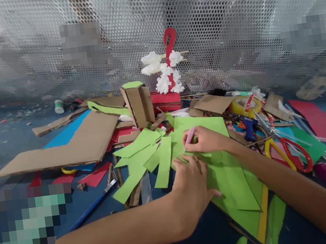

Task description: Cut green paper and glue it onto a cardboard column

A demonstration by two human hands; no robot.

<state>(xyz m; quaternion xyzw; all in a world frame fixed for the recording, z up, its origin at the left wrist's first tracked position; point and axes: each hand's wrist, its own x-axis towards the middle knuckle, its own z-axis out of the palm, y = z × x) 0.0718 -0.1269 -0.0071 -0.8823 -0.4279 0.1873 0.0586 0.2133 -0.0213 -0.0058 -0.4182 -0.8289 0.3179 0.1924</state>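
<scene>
My right hand point(202, 139) is closed around a short pink pen point(190, 135), its tip down at a bright green paper sheet point(207, 122). Just nearer to me, my left hand point(189, 178) lies on the same green paper with its fingers stretched and thumb apart, holding nothing. To its left, several cut green paper strips point(163, 163) fan out over one another. More green paper, some of it folded, lies beneath my right forearm. The exact spot where the pen tip meets the paper is partly hidden by my fingers.
An upright cardboard column point(138, 105) with a green top stands behind the strips. A red stand with white tufts point(166, 80) rises beside it. Flat cardboard point(66, 153) lies left; scissors point(296, 153), a tape roll point(246, 106) and a blue glue gun point(249, 125) lie right. Perforated metal point(213, 24) closes the back.
</scene>
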